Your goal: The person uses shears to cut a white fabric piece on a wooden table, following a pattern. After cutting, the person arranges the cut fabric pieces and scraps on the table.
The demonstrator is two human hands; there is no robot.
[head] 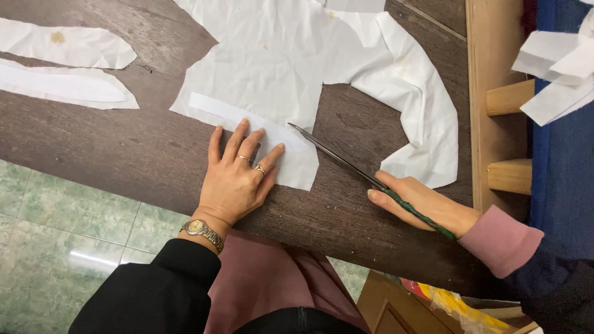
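My left hand lies flat, fingers spread, on the lower edge of a crumpled white fabric piece on a dark wooden table. It presses a narrow white strip laid on that fabric. It wears rings and a metal wristwatch. My right hand grips long scissors with green-wrapped handles. The blades point up-left, their tip at the fabric's edge just right of my left fingers.
Two long white fabric scraps lie at the table's far left. A wooden frame with pegs stands at the right, with white cloth pieces on blue fabric. Green floor tiles show below the table edge.
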